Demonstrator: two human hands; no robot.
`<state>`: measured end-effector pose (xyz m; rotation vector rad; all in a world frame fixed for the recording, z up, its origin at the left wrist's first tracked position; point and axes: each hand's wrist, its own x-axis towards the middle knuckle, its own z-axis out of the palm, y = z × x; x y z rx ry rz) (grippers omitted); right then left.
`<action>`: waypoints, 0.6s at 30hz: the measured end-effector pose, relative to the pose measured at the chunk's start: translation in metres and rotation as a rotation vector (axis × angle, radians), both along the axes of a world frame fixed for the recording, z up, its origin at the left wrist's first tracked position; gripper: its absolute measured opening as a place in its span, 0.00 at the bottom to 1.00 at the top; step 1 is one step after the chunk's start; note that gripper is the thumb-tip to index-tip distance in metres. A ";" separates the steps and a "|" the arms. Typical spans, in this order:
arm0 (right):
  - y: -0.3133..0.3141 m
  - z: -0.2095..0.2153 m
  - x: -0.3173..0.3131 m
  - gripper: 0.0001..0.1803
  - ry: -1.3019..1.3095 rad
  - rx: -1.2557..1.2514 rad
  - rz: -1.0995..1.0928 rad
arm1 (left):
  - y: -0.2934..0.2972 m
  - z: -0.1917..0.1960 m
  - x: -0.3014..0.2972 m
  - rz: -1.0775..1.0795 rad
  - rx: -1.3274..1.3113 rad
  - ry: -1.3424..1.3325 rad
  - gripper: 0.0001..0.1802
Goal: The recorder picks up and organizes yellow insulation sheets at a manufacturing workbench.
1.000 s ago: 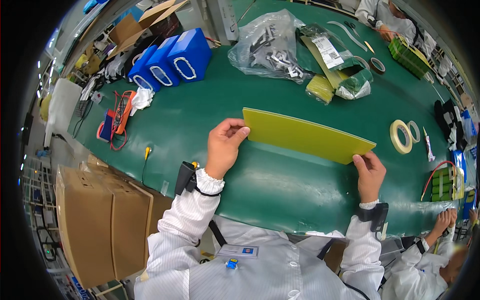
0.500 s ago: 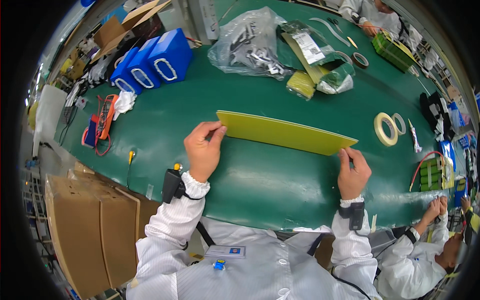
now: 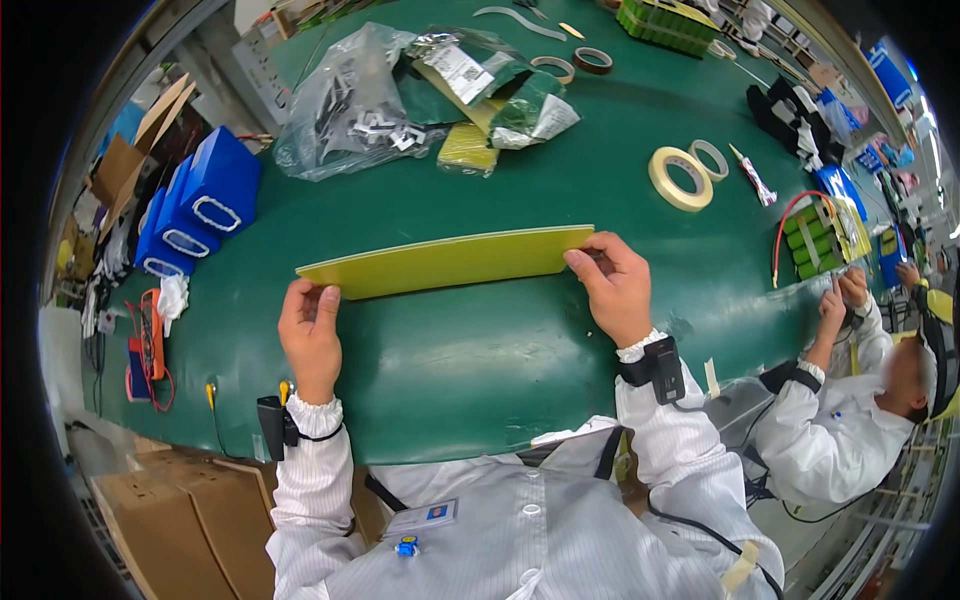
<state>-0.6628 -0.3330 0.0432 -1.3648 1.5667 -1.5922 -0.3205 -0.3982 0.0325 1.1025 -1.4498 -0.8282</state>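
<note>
While the green surface fills most of the view, brown cardboard boxes stand below its near left edge, and a clear plastic bag slumps across its far side. Blue wrapped packs stand in a row at the far left. The yellow-green panel spans the space between the left hand and the right hand, over the near middle of the surface, its face tilted toward the person. The fingers of each hand are pinched narrow on one end of it, thumbs on the near face. The step in hand looks like steadying the panel by its ends; shifting it would call for both hands to travel together with an even grip. To the right lie a cream tape roll and a slim tube. The panel's far face and the parts of the fingers behind it are hidden; whether its lower edge touches the surface is hard to tell. The bag's contents blur together, and the view's lower edge cuts off the boxes.
</note>
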 end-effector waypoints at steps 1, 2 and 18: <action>0.000 0.000 0.000 0.07 0.015 0.003 0.016 | -0.001 0.000 -0.001 0.004 0.004 0.024 0.09; -0.001 0.001 -0.002 0.07 0.030 0.005 0.032 | -0.001 0.000 -0.001 0.008 0.008 0.049 0.09; 0.002 0.006 -0.003 0.05 0.302 -0.132 -0.054 | 0.000 0.003 -0.003 0.041 -0.037 0.041 0.08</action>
